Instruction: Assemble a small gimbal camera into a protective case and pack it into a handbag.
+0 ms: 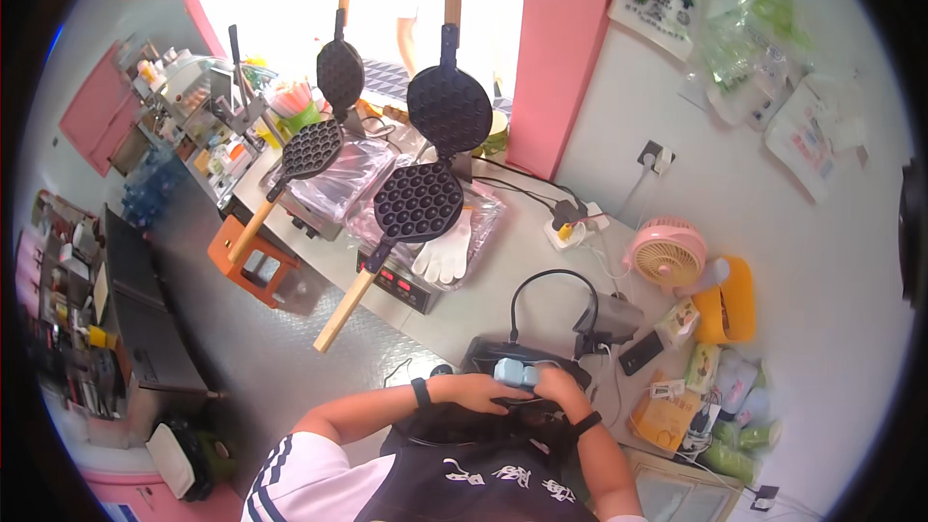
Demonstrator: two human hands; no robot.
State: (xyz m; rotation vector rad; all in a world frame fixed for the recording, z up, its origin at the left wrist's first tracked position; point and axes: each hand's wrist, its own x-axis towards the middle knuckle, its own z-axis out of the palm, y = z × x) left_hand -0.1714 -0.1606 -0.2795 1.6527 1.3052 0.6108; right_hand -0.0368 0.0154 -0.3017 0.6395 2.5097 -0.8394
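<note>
A small light-blue object with two blocky parts (515,373) is between my hands, just in front of my body; its exact kind is unclear. My left hand (483,392) is closed on its near left side, fingers pointing right. At its right end is my right hand (561,387), also closed on it, with the fingertips partly hidden. Both hands are over a black bag (483,356) at the counter's near edge, whose black handle (553,274) arches up behind them. The inside of the bag is mostly hidden by my hands.
Two waffle irons with bubble-shaped plates (419,201) (312,149) stand open on the counter (541,242), their wooden handles jutting out. White gloves (445,253) lie beside the nearer one. Rightward are a pink fan (667,251), a yellow basket (737,300), a phone (641,353) and cables.
</note>
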